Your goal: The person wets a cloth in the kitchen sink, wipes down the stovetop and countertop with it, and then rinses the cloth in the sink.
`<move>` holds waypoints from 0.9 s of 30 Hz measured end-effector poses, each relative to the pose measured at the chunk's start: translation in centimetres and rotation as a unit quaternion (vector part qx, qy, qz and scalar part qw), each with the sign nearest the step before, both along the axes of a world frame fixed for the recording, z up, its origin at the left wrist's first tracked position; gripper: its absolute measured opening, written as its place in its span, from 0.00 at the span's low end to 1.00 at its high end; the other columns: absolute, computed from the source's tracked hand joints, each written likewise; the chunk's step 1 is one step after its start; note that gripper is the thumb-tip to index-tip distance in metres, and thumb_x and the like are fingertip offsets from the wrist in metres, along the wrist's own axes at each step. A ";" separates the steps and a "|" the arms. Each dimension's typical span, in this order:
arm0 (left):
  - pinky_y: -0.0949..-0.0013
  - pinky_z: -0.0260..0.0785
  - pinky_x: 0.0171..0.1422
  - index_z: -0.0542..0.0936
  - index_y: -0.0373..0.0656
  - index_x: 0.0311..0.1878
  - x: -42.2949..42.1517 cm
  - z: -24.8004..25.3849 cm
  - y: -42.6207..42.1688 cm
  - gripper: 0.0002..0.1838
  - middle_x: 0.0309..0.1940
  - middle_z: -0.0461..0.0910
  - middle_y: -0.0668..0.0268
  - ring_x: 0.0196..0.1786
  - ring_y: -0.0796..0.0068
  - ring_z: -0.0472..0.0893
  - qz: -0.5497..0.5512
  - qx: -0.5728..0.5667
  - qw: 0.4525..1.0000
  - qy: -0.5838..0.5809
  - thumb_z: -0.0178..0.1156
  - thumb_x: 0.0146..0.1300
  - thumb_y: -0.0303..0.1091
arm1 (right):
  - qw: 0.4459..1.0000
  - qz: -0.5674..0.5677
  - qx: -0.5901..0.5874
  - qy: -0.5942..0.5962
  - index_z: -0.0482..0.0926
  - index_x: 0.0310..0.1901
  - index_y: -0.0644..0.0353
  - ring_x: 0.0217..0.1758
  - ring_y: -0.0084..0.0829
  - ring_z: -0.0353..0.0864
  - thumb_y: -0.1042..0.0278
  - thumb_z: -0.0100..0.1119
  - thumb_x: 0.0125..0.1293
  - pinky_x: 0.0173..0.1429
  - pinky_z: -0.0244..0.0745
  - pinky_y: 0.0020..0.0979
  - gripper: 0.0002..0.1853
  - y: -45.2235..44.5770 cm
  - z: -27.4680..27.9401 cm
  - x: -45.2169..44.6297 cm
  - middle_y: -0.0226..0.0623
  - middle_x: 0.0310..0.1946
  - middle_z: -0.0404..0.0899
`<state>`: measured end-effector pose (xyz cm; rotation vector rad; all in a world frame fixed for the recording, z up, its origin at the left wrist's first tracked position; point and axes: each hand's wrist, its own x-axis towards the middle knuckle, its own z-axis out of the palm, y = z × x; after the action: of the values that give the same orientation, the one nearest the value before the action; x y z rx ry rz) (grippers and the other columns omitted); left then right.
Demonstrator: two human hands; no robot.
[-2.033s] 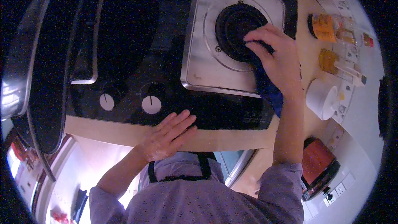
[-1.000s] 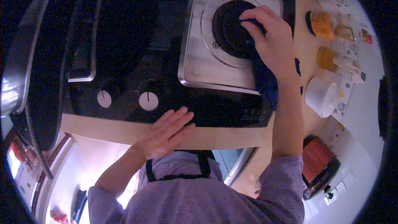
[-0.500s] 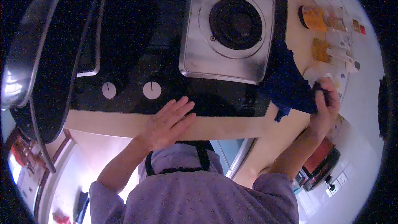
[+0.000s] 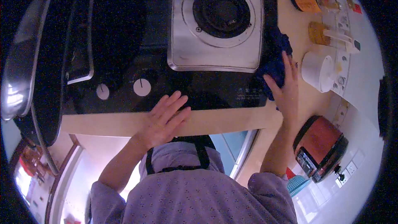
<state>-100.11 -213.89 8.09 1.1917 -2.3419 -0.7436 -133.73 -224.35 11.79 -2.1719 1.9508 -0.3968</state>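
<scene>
Right hand: the right hand (image 4: 287, 89) lay over the cloth with thumb and fingers spread, open rather than clenched; whether the hidden fingertips pinched a fold could not be told
Cloth: the dark blue cloth (image 4: 277, 64) sat bunched at the right side of the black cooktop (image 4: 207, 91), partly under the hand and just beside the steel plate (image 4: 215, 58); spreading its folds beneath the palm would likely have given steadier contact than a bunch under the fingertips
Left hand: the left hand (image 4: 163, 118) rested empty and open at the front edge, its fingers over the black surface; as a brace, it seemed well placed
Knobs: the right knob (image 4: 142, 87) stood near the left fingertips, so keeping that hand low and still seemed wise
White pot: the white pot (image 4: 315, 70) stood on the counter (image 4: 232, 120) near the right fingers; short, controlled strokes looked safer there
Burner: the black burner (image 4: 222, 11) stood apart from both hands, uncovered by the cloth
</scene>
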 end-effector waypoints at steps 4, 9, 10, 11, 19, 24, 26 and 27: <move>0.52 0.61 0.68 0.77 0.41 0.53 0.1 0.2 -0.2 0.21 0.64 0.67 0.57 0.68 0.55 0.66 -0.003 0.008 1.000 0.003 0.65 0.54 0.29 | 0.998 -0.059 0.015 -0.026 0.66 0.64 0.55 0.64 0.48 0.67 0.80 0.60 0.50 0.70 0.59 0.41 0.35 0.2 -2.0 -1.1 0.46 0.59 0.71; 0.52 0.61 0.69 0.78 0.40 0.52 -0.1 0.2 -0.4 0.20 0.63 0.68 0.57 0.67 0.55 0.66 -0.008 0.011 1.000 -0.001 0.64 0.54 0.29 | 0.964 -0.113 0.012 -0.240 0.72 0.59 0.64 0.57 0.33 0.74 0.84 0.52 0.57 0.65 0.63 0.29 0.25 -0.5 -1.9 -2.6 0.40 0.54 0.76; 0.52 0.61 0.69 0.78 0.40 0.52 0.1 0.2 -0.8 0.20 0.63 0.68 0.57 0.67 0.55 0.66 -0.011 0.014 1.000 -0.005 0.64 0.54 0.29 | 0.938 -0.168 0.028 -0.301 0.71 0.58 0.68 0.56 0.27 0.73 0.84 0.52 0.57 0.65 0.63 0.28 0.24 -0.7 -1.5 -2.4 0.37 0.53 0.77; 0.52 0.61 0.69 0.78 0.40 0.52 0.0 0.3 -0.9 0.20 0.63 0.68 0.57 0.67 0.55 0.66 -0.011 0.014 1.000 -0.004 0.64 0.54 0.28 | 0.926 -0.173 0.043 -0.332 0.71 0.58 0.68 0.56 0.27 0.74 0.84 0.52 0.57 0.65 0.63 0.28 0.24 -0.7 -0.8 -2.3 0.37 0.52 0.77; 0.52 0.60 0.69 0.78 0.40 0.53 0.8 -0.2 -1.2 0.21 0.64 0.67 0.57 0.69 0.56 0.64 -0.011 0.026 1.000 -0.002 0.65 0.53 0.29 | 0.961 0.012 0.166 -0.220 0.74 0.55 0.65 0.53 0.29 0.76 0.84 0.54 0.48 0.61 0.66 0.27 0.27 -2.3 4.3 4.7 0.38 0.47 0.79; 0.52 0.58 0.71 0.77 0.40 0.54 1.2 0.1 -1.0 0.21 0.65 0.66 0.56 0.70 0.56 0.63 -0.023 0.047 0.999 -0.007 0.63 0.55 0.28 | 0.971 0.058 0.185 -0.139 0.74 0.53 0.59 0.47 0.47 0.76 0.85 0.61 0.38 0.55 0.70 0.31 0.33 -1.8 2.8 8.6 0.44 0.42 0.75; 0.52 0.58 0.71 0.76 0.40 0.55 1.3 0.1 -1.3 0.22 0.65 0.66 0.56 0.70 0.57 0.63 -0.024 0.055 0.998 -0.002 0.62 0.55 0.28 | 0.972 0.046 0.190 -0.131 0.74 0.53 0.59 0.48 0.46 0.76 0.86 0.60 0.37 0.56 0.69 0.32 0.34 -1.8 3.0 8.9 0.43 0.42 0.75; 0.52 0.58 0.71 0.76 0.40 0.56 1.2 0.1 -1.5 0.22 0.65 0.66 0.56 0.70 0.57 0.63 -0.024 0.053 0.998 0.003 0.62 0.55 0.28 | 0.972 0.039 0.193 -0.126 0.74 0.53 0.59 0.49 0.45 0.76 0.87 0.60 0.36 0.57 0.69 0.32 0.34 -1.9 3.1 9.0 0.43 0.43 0.75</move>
<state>-98.89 -215.35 8.15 1.1791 -2.3587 -0.8968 -124.76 -226.25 14.86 -1.8447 1.6407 -0.2418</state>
